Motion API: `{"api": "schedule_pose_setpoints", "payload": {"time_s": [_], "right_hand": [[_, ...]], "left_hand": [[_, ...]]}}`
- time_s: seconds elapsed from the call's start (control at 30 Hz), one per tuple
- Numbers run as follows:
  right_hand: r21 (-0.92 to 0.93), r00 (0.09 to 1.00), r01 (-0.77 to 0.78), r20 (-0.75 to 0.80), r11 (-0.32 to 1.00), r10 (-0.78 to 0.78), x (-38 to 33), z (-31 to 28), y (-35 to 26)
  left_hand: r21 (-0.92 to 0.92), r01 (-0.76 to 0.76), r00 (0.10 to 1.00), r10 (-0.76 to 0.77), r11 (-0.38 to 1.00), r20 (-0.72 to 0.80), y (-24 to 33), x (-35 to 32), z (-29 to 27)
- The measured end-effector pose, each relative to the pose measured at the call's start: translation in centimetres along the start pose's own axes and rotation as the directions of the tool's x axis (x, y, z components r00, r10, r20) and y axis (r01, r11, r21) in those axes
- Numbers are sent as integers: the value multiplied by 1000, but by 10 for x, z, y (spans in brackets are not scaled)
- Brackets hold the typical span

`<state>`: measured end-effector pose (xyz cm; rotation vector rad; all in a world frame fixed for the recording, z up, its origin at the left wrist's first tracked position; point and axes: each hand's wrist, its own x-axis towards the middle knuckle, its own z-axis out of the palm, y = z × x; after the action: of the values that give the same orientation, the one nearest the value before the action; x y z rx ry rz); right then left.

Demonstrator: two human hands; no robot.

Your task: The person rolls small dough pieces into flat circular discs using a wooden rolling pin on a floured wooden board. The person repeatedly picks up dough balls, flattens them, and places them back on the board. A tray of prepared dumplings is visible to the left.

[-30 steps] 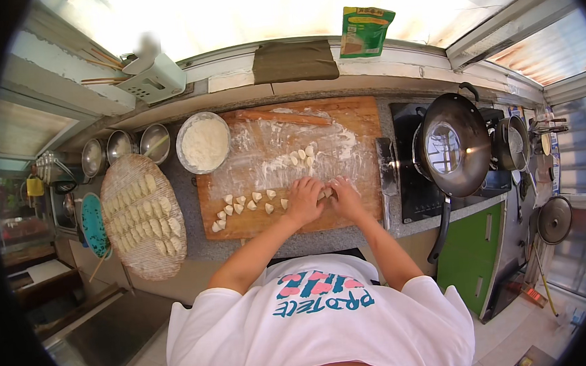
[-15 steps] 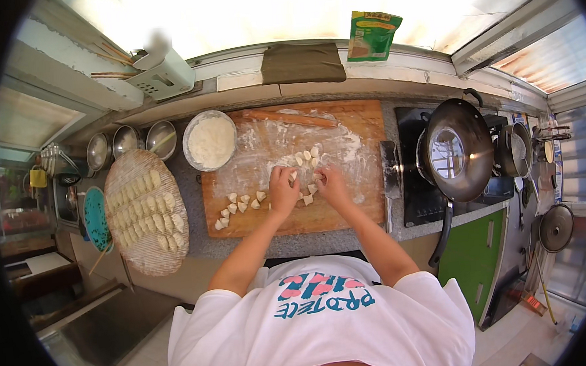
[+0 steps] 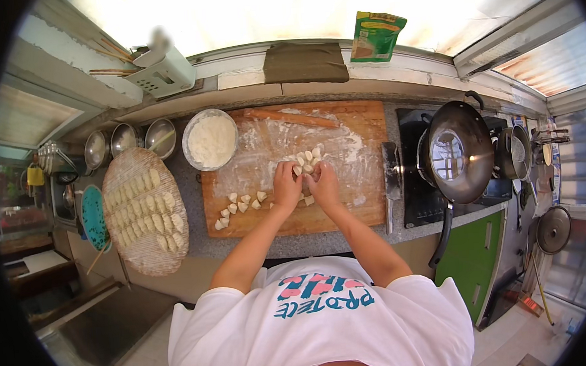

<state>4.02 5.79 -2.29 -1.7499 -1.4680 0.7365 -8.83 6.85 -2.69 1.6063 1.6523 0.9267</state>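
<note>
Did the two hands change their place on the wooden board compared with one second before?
Yes. Both the left hand and right hand moved up the wooden board, away from its near edge, toward the dough pieces.

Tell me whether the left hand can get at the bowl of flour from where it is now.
Probably yes. The left hand rests on the floured board among the dough pieces, and the bowl of flour sits just off the board's far left corner with only bare board between them.

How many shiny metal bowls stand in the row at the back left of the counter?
3. One metal bowl is at the far left, one in the middle, one nearest the white flour bowl. More may be hidden at the blurred left rim.
</note>
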Motion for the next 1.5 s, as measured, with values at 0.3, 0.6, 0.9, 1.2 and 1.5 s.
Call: {"api": "schedule_pose_setpoints", "payload": {"time_s": [0.3,0.6,0.9,1.2,1.5], "right_hand": [[-116,999,-22,38,993,26,-4,-1,8],[-14,999,-34,10,999,34,-6,-8,15],[-110,908,337,300,935,-291,-22,-41,34],[-45,950,196,257,980,-178,-21,-39,29],[-42,987,156,47,987,-154,-2,-29,27]], "left_hand": [[48,-54,998,55,997,-15,-7,-2,2],[87,-96,993,101,992,-55,4,-3,-2],[195,-468,871,412,862,268,21,-46,-25],[178,-368,923,335,913,188,11,-49,-20],[49,-18,1000,19,999,-22,-3,-13,-33]]}}
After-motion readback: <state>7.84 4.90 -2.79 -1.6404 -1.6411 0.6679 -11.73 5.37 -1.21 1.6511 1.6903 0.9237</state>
